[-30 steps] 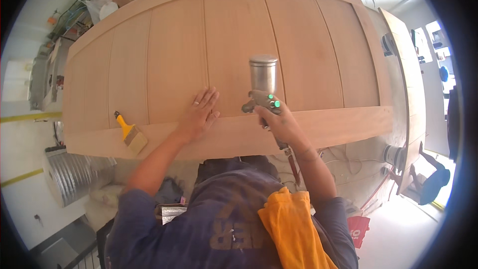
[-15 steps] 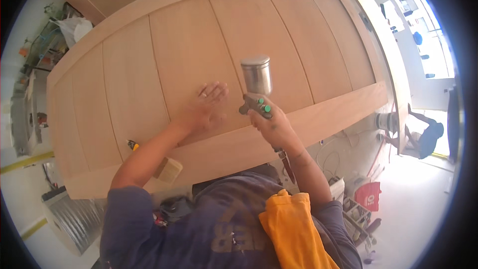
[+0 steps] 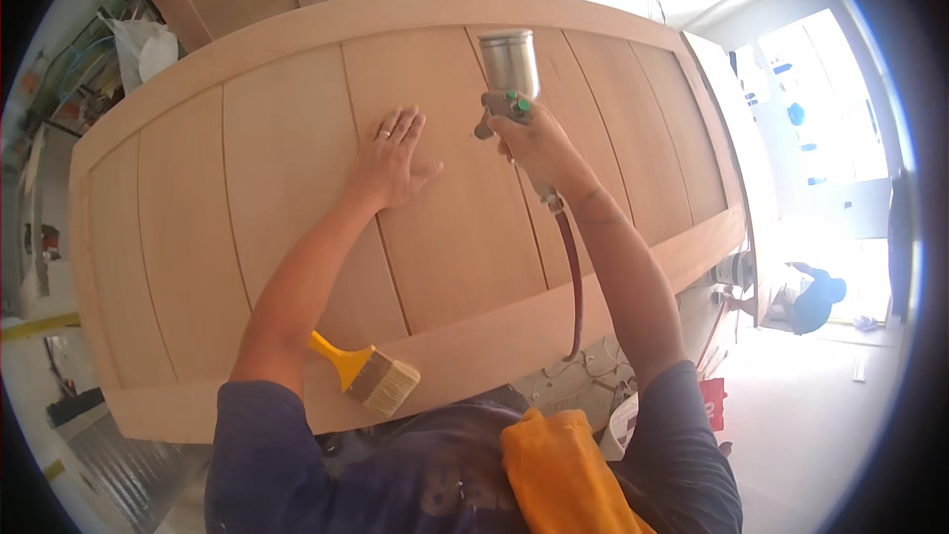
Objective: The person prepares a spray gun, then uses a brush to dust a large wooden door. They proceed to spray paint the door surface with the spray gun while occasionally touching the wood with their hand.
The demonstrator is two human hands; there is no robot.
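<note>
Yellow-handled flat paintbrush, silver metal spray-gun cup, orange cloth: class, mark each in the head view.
Yellow-handled flat paintbrush point(image 3: 370, 376): head view, on the band above the bristles.
Silver metal spray-gun cup point(image 3: 510, 64): head view, on its side wall.
Orange cloth point(image 3: 565, 475): head view, middle of the fabric.

Room between left hand point(image 3: 395, 163) and spray gun point(image 3: 509, 77); brush point(image 3: 366, 374), hose point(image 3: 575, 282) obstruct near rail point(image 3: 474, 344).

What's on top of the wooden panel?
A brush lies on the panel's near rail, its handle tip hidden by the left forearm. The left hand appears flat on the boards, covering the wood beneath. The right hand holds a spray gun above.
</note>
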